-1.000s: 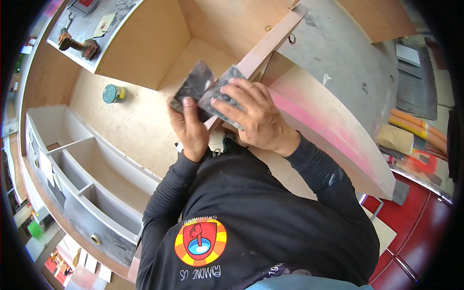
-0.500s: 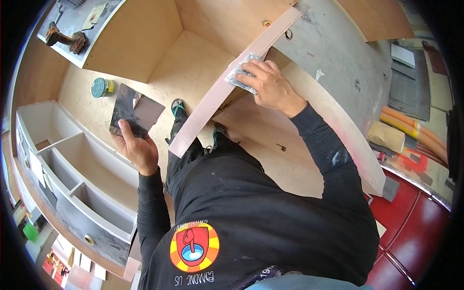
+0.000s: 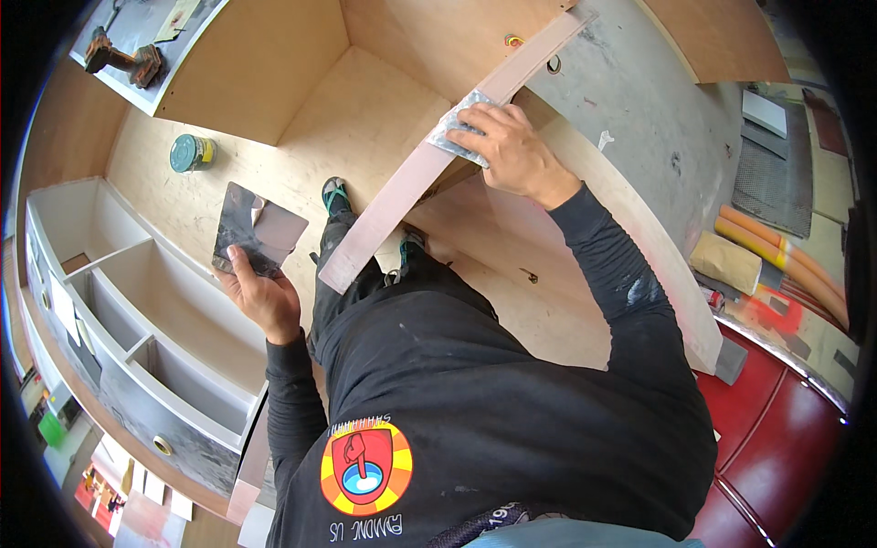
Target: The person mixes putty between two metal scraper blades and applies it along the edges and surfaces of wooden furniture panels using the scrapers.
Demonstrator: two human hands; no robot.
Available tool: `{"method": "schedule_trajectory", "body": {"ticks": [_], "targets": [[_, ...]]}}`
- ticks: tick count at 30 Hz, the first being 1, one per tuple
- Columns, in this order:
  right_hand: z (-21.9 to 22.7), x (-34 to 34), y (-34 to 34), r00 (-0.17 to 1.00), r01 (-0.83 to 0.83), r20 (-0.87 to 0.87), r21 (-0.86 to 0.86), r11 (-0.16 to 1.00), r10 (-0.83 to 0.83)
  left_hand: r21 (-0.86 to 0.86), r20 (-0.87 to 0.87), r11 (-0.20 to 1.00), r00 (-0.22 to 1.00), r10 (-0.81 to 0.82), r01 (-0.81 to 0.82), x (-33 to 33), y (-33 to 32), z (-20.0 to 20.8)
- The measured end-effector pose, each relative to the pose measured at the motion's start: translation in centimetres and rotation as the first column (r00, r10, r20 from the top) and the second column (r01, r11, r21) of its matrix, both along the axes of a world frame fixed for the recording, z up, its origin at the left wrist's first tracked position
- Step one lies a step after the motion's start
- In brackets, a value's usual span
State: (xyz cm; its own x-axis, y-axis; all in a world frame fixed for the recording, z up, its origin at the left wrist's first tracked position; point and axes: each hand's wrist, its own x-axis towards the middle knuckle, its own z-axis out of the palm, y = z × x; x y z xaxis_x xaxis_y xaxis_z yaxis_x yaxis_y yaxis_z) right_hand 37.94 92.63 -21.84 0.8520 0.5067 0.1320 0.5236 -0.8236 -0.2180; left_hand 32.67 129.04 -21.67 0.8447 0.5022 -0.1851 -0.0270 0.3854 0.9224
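Note:
My right hand presses a flat, square-cornered grey spreader onto a long, narrow panel edge coated in pale pink. The fingers lie bent over the spreader and hide part of it. That edge runs diagonally from near my legs up toward the top right. Off to the left, my left hand grips a dark, flat square plate by its lower corner, thumb on top. A smooth pinkish-grey patch of paste lies on the plate, with a small lighter dab at its upper edge.
A green-lidded tub stands on the wooden floor panel beyond my left hand. Left of me runs a grey drawer-like cabinet with open compartments. A cordless drill lies on a box top. To the right are orange tubes and red padded seating.
The view has shifted slightly. My right hand and the spreader have slid a little up along the pink edge at most; the left hand still holds the plate.

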Motion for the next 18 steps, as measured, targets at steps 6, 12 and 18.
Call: {"method": "schedule_trajectory", "body": {"ticks": [6,12,18], "targets": [[0.5,-1.3,-0.6,1.0,-0.002,-0.017,0.031,1.0,0.002,0.0,-0.007,0.999,0.999,-0.032,0.032,-0.1,-0.1,-0.1],[2.5,-4.6,-1.5,0.98,0.041,-0.189,-0.107,0.993,-0.061,-0.027,-0.007,0.999,1.0,0.027,-0.027,-0.4,-0.1,0.1],[1.9,-2.6,-0.5,1.0,0.008,0.027,0.036,0.999,-0.009,-0.044,0.004,0.998,0.999,-0.042,0.042,-0.9,-0.3,-0.3]]}}
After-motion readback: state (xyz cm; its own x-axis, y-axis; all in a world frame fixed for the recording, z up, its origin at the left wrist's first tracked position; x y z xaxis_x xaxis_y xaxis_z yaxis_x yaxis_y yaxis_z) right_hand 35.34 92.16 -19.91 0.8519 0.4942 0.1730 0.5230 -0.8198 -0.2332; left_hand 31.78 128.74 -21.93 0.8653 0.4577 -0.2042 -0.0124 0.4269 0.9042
